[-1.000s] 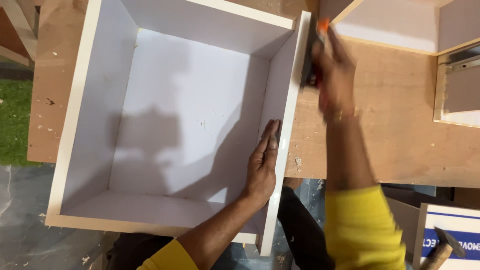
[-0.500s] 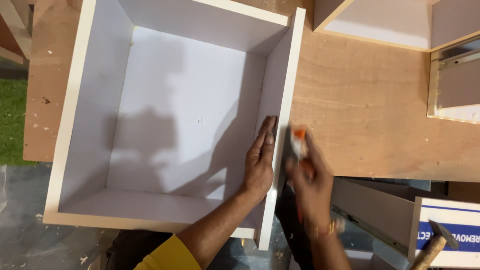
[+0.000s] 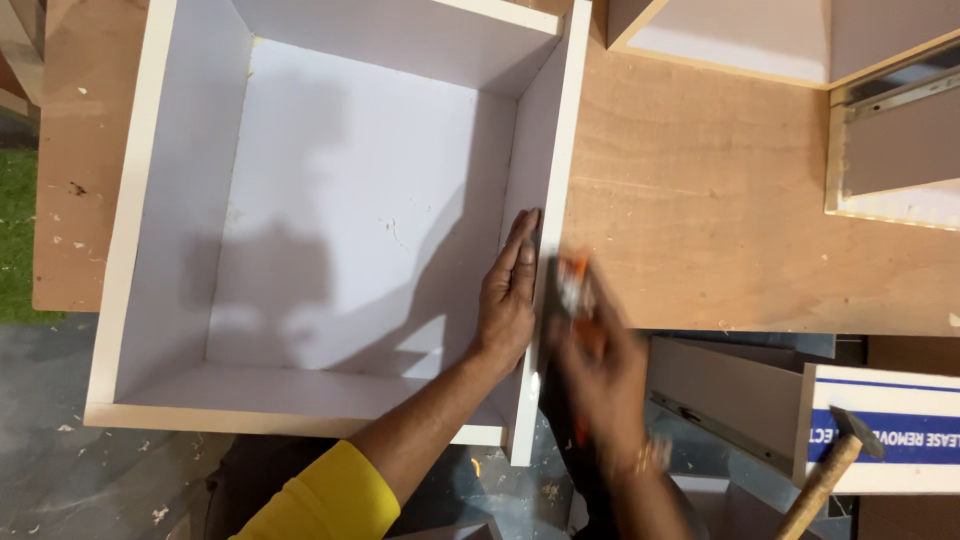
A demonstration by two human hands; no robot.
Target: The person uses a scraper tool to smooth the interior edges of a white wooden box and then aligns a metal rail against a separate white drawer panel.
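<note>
A white open box-shaped drawer carcass (image 3: 150, 200) lies on a plywood worktable (image 3: 720, 230). My left hand (image 3: 508, 295) lies flat against the inside of the drawer's right side panel (image 3: 555, 150), fingers straight. My right hand (image 3: 595, 365) is just outside that same panel, blurred by motion, and holds a small orange-tipped tool (image 3: 572, 280) close to the panel's outer face. I cannot tell whether the tool touches the panel.
Another white cabinet piece (image 3: 760, 40) and a panel with a metal runner (image 3: 900, 150) sit at the far right of the table. Below the table edge are a grey board (image 3: 720, 390), a white and blue carton (image 3: 880, 430) and a wooden-handled hammer (image 3: 830, 470).
My right hand has come down from the far top of the panel to beside my left hand, carrying the orange-tipped tool. My left hand has stayed on the panel.
</note>
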